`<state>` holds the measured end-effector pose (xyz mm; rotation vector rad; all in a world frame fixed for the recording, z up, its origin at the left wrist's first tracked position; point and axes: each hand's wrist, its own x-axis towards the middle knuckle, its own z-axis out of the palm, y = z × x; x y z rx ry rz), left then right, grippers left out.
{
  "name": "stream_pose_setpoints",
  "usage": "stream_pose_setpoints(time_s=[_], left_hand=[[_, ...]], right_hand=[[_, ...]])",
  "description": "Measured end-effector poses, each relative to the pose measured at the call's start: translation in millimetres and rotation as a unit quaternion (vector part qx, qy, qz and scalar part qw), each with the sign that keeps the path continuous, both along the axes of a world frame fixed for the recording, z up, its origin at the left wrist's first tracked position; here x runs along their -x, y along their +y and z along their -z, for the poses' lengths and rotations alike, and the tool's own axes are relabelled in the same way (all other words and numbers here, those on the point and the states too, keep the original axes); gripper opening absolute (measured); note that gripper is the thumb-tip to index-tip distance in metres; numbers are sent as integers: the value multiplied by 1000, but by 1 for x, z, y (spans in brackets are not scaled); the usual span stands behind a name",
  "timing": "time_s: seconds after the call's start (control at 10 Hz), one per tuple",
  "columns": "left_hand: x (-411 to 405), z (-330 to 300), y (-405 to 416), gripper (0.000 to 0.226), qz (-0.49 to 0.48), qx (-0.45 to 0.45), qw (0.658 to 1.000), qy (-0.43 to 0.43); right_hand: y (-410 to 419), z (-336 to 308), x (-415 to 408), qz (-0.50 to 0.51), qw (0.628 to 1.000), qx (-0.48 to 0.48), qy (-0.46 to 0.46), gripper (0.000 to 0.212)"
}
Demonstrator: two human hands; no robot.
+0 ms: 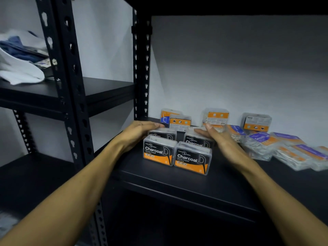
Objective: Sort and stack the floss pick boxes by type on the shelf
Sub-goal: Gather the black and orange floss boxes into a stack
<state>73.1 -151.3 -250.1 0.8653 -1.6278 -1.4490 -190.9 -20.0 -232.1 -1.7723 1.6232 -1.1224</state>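
Two black-and-orange Charcoal floss boxes [176, 156] stand side by side at the front of the black shelf [177, 181]. Two more Charcoal boxes [181, 138] stand right behind them. My left hand [137, 133] lies flat against the left side and top of the rear left box. My right hand [218, 139] presses the top right of the rear right box. Neither hand has lifted a box. Clear boxes with orange labels [215, 118] stand along the back wall. A heap of purple-and-orange Smooth floss boxes [276, 148] lies at the right.
Black slotted uprights [71, 96] stand left of the shelf. A neighbouring shelf at the upper left carries white and blue cloth [17, 57]. The wall behind is white. A dark lower bay opens under the shelf's front edge.
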Motion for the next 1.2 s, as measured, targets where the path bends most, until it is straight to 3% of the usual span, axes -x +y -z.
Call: stream_pose_setpoints(time_s=[0.2, 0.4, 0.5, 0.6, 0.7, 0.8, 0.9, 1.2], left_hand=[[-5, -25, 4, 23, 40, 52, 987, -143], [-2, -52, 23, 22, 34, 151, 947, -283], [2, -49, 31, 43, 25, 219, 916, -336], [4, -36, 35, 58, 23, 222, 918, -329], [5, -19, 41, 43, -1, 221, 938, -267], [10, -5, 50, 30, -61, 181, 969, -159], [17, 5, 59, 35, -126, 111, 985, -45], [19, 7, 62, 38, -142, 61, 988, -26]], right_hand=[[19, -1, -17, -37, 999, -5, 10, 51], [18, 10, -19, -41, 998, 2, 49, 66], [19, 12, -21, -47, 997, 21, 52, 80], [19, 14, -20, -44, 997, 31, 54, 75], [19, 15, -21, -43, 997, 36, 43, 68], [19, 15, -22, -34, 998, 38, 44, 67], [17, 17, -22, -24, 998, 26, 49, 76], [12, 18, -24, -32, 999, 13, 16, 65]])
